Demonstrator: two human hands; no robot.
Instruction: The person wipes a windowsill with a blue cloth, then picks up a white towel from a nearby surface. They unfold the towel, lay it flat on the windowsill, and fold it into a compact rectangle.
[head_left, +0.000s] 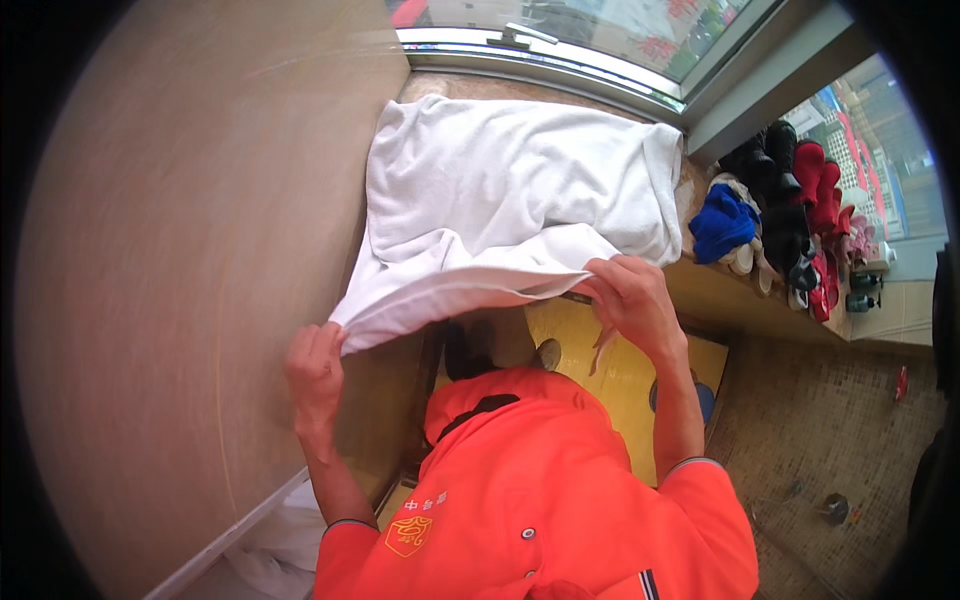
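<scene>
A white towel-like cloth lies wrinkled over a stone window ledge, its near edge lifted off the ledge. My left hand pinches the near left corner beside the tan wall. Farther right along the same edge, my right hand grips the fabric between thumb and fingers. Between the hands the edge sags and shows more than one layer. A thin pinkish strip hangs below my right hand; what it belongs to is unclear.
A window with a handle stands behind the ledge. To the right are a blue cloth, several black boots and red shoes, and pump bottles. A tan wall borders the left. Below lie a yellow floor panel and mosaic tiles.
</scene>
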